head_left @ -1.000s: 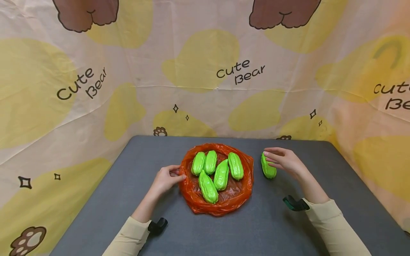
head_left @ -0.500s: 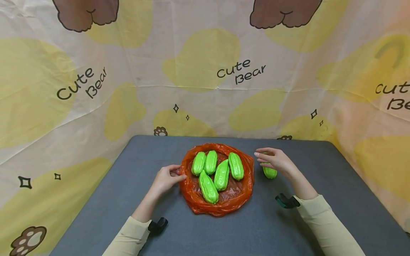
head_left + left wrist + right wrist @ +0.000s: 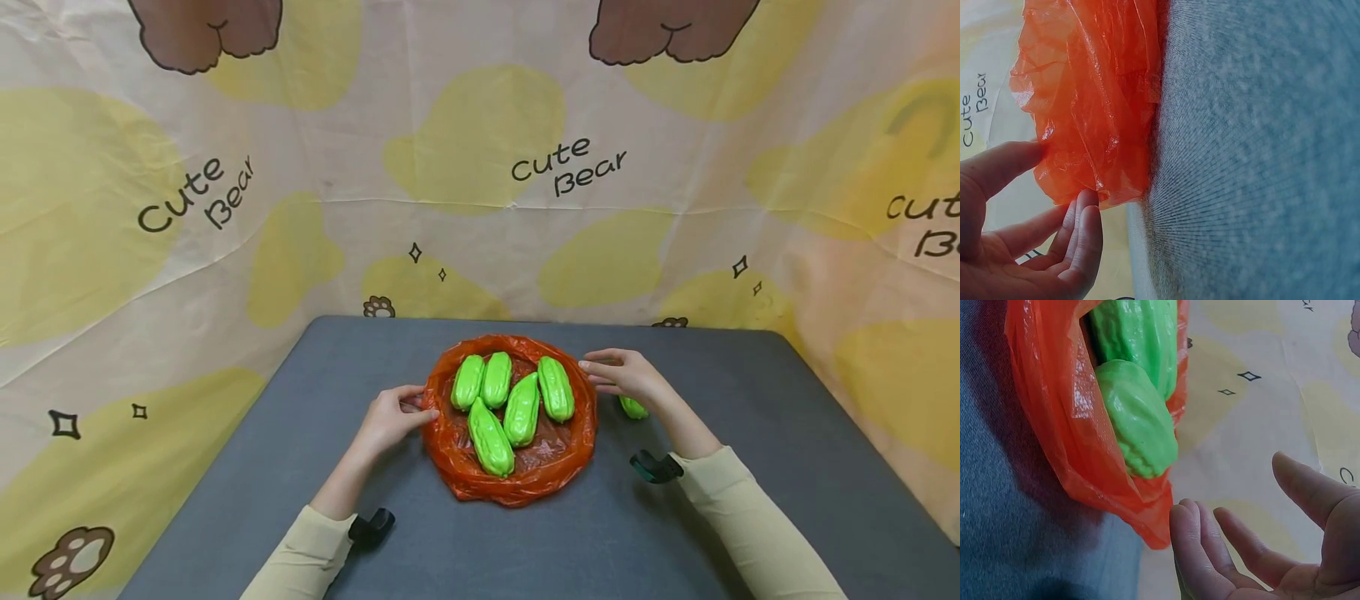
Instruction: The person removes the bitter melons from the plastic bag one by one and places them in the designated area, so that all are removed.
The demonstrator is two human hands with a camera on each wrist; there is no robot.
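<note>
A red plastic bag with its rim rolled open sits on the table, holding several glossy green ridged gourds. My left hand pinches the bag's left rim; in the left wrist view its thumb and fingers are at the crinkled red plastic. My right hand is at the bag's right rim, fingers extended and holding nothing. In the right wrist view, its fingertips are right by the bag's edge, with the thumb spread apart. Another green gourd lies on the table, mostly hidden under the right hand.
The grey table stretches around the bag. A cloth backdrop printed with bears and yellow patches stands behind and at both sides. A dark band with a camera mount sticks out at the right wrist, and a similar mount at the left.
My right hand has moved left from over the loose gourd to the bag's right rim, leaving the gourd on the table. The left hand keeps its hold on the bag.
</note>
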